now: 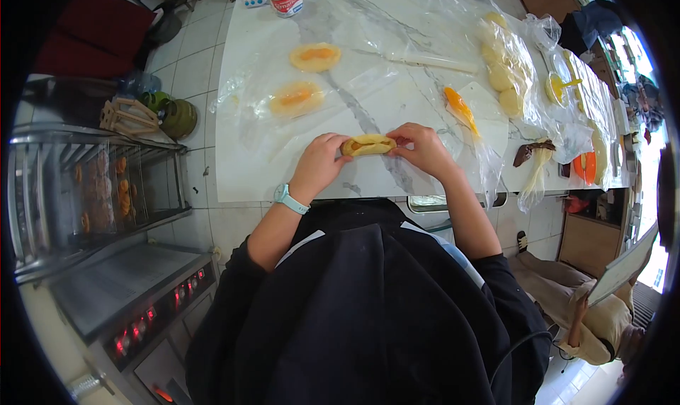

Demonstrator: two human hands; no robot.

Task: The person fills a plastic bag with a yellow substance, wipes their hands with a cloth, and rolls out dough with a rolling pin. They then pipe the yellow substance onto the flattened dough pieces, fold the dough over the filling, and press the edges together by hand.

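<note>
The left hand (pixel 319 163) and right hand (pixel 425 149) close their fingers (pixel 405 134) on the ends of a folded dough piece (pixel 368 145) near the worktop's (pixel 241 171) front edge. Two filled dough rounds (pixel 295 98) lie just beyond it. A piping bag (pixel 460 109) lies beside the right hand.

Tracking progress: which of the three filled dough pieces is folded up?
The dough piece between the left hand and right hand, nearest the person; the two flat pieces lie open farther up the table.
</note>
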